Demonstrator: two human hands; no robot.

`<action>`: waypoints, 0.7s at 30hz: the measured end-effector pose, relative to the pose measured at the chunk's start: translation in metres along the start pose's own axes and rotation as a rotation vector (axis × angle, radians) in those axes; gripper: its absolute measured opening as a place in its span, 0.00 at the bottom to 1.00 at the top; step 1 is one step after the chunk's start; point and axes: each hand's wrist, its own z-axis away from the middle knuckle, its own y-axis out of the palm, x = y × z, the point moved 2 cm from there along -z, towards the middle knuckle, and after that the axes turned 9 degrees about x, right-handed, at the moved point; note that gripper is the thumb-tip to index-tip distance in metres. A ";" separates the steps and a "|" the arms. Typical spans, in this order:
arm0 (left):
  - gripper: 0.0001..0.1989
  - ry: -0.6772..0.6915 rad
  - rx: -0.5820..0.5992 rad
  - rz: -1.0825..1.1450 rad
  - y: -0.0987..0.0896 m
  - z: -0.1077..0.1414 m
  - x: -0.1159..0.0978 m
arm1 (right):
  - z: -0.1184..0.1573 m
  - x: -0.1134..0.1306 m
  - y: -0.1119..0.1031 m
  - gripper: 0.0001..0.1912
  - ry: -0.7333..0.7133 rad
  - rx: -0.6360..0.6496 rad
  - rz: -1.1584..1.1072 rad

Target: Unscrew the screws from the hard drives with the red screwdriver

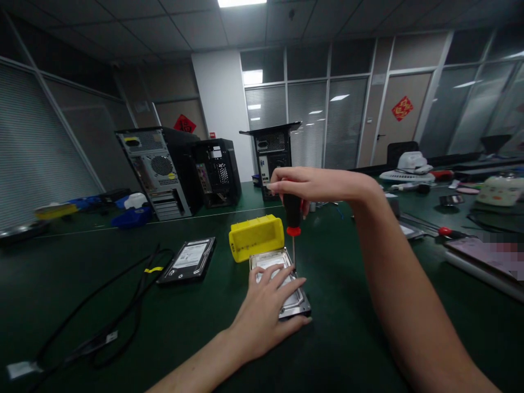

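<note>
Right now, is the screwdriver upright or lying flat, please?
Upright: the right hand holds the screwdriver handle-up, shaft pointing down toward the hard drive.

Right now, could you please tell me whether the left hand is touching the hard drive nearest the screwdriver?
Touching. The head view shows the left hand lying across the hard drive, its spread fingers resting on the upper face.

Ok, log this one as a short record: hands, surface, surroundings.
left hand: spread over a silver rectangular metal hard drive
right hand: gripping a black-and-red screwdriver, shaft down at the drive's right edge
surface: dark green tabletop
beyond drive: yellow plastic bin
left of bin: black hard drive with white label
far side: three upright computer cases
</note>
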 end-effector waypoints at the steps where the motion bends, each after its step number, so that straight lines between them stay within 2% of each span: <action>1: 0.29 0.000 0.000 0.003 -0.001 0.000 -0.001 | 0.003 0.000 0.000 0.17 0.011 -0.004 -0.024; 6: 0.29 0.002 0.002 0.008 -0.003 0.002 -0.003 | 0.012 0.003 -0.003 0.16 -0.014 0.011 -0.005; 9: 0.29 -0.001 0.003 0.000 -0.003 0.002 -0.003 | 0.005 0.003 -0.004 0.16 -0.054 -0.034 0.116; 11: 0.29 -0.003 0.000 -0.010 -0.002 0.001 -0.003 | -0.002 0.001 -0.002 0.16 -0.066 -0.015 0.136; 14: 0.29 -0.005 -0.002 -0.023 -0.002 0.001 -0.003 | -0.006 -0.002 0.000 0.19 -0.023 0.019 0.058; 21: 0.29 -0.009 0.002 -0.014 -0.002 0.002 -0.003 | 0.004 -0.002 -0.002 0.15 0.044 0.061 -0.057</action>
